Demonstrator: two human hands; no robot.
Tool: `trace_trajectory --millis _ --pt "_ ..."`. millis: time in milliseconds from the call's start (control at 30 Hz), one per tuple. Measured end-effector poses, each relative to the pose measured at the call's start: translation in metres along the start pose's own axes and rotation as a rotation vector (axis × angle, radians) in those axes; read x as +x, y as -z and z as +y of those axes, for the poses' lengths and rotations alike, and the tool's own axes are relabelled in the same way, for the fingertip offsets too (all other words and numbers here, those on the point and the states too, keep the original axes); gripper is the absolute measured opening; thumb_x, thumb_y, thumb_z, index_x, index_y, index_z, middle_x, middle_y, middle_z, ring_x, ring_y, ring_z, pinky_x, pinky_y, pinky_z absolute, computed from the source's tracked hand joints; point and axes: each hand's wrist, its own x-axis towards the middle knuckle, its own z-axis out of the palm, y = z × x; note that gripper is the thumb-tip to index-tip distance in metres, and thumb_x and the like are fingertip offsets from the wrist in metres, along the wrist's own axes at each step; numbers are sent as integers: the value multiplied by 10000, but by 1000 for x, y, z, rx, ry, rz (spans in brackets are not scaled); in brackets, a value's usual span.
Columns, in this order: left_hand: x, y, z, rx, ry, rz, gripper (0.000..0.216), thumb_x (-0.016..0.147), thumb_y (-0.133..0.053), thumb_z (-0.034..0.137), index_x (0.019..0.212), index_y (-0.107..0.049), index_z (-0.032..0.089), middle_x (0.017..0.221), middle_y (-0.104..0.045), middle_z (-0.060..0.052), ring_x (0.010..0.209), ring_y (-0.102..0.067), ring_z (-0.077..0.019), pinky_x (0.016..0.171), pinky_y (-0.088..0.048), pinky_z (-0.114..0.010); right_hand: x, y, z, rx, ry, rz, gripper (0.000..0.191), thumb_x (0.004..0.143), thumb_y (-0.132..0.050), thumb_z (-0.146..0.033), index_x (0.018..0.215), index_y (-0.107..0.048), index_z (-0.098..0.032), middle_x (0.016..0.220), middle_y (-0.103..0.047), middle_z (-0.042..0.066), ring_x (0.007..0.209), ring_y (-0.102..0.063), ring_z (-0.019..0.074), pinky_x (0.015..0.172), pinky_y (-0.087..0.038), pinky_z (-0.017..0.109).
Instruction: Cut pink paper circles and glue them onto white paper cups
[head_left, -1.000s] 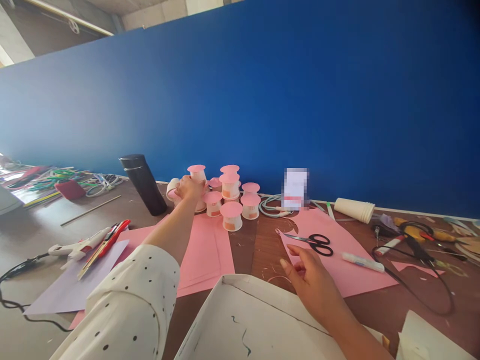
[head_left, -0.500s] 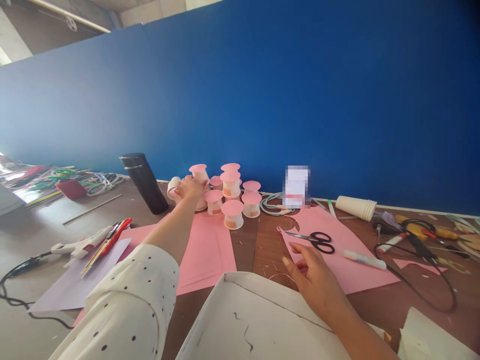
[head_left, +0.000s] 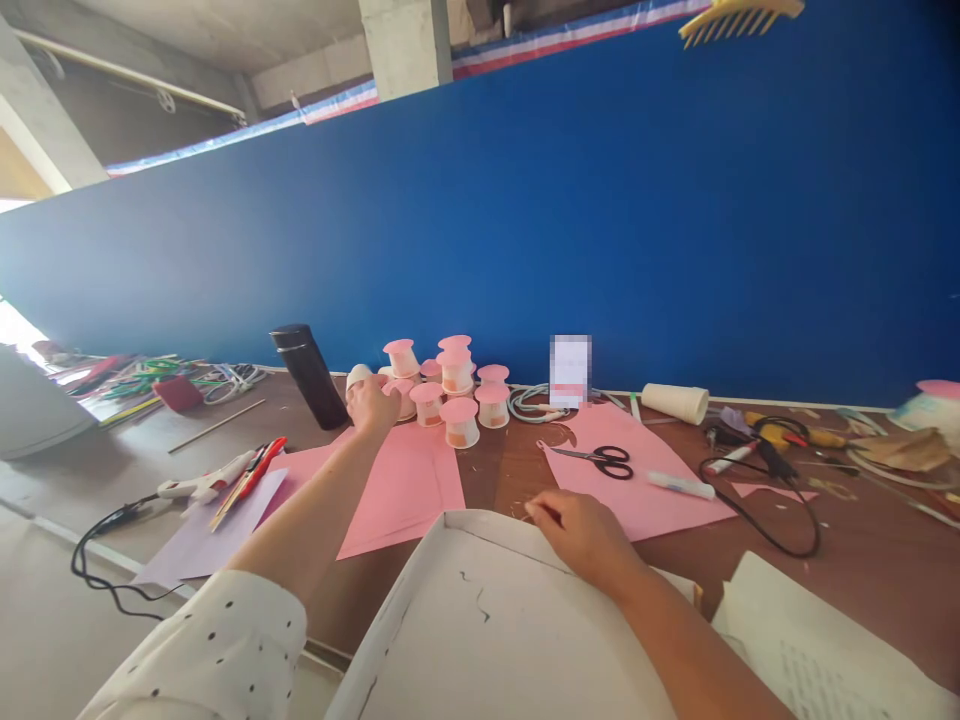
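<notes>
I see flask (head_left: 309,378) left, scissors (head_left: 611,461) right, card (head_left: 517,640) near; far cups (head_left: 460,430) white, pink-topped. Left hand (head_left: 373,403) at cups, right hand (head_left: 581,530) at card: can't tell if either's clamped.

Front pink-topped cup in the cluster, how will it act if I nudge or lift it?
The front cup looks like thin paper, so it is probably light and easily dented. Its pink disc overhangs the sides, so that edge may bend if gripped. The cup flares toward the table, so a gentle push would likely slide it.
</notes>
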Motion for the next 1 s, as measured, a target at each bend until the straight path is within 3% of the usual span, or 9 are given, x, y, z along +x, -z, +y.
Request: trace_trajectory --millis 100,200,367,500,733,1000 --pt "-34 1 21 -49 -176 -46 316 839 -541 292 1116 -679 228 1185 -641 -102 1229 -502 -291 1001 -422 -391 -5 -4 -13 -38 107 -56 377 959 -399 -329 649 -588 -225 669 -653 -17 617 -538 145 594 -310 276" --pt "-75 -4 48 -134 -360 -209 268 834 -515 219 1017 -711 231 1084 -697 -49 1055 -607 -220 900 -476 -310 -8 -8 -20 -28 133 -68 303 943 -442 -309 731 -645 -236 751 -700 -21 647 -564 137 641 -318 265" --pt "-142 -23 93 -107 -429 -579 190 805 -574 264 909 -730 236 965 -737 -42 905 -662 -212 778 -497 -280 -8 -11 -20 -46 143 -79 264 937 -471 -311 808 -693 -245 827 -733 -1 719 -615 153 631 -314 259" --pt "-170 -41 108 -52 -387 -692 190 806 -551 242 870 -729 224 966 -746 -63 891 -676 -228 752 -499 -290 -5 -6 -10 -63 116 2 270 955 -449 -338 873 -691 -251 839 -737 14 733 -631 170 598 -306 260" --pt "-179 -59 96 -167 -269 -594 231 861 -503 258 967 -706 232 1034 -738 -50 966 -665 -204 804 -496 -272 7 7 13 -14 -80 122 285 932 -449 -369 890 -712 -268 861 -749 20 772 -656 194 638 -377 279" --pt "-182 -52 94 -124 -327 -560 227 885 -486 262 974 -693 240 1024 -737 -49 950 -661 -205 779 -487 -277 14 13 30 -66 -223 154 301 917 -453 -408 950 -721 -275 903 -759 29 821 -674 233 654 -408 313"
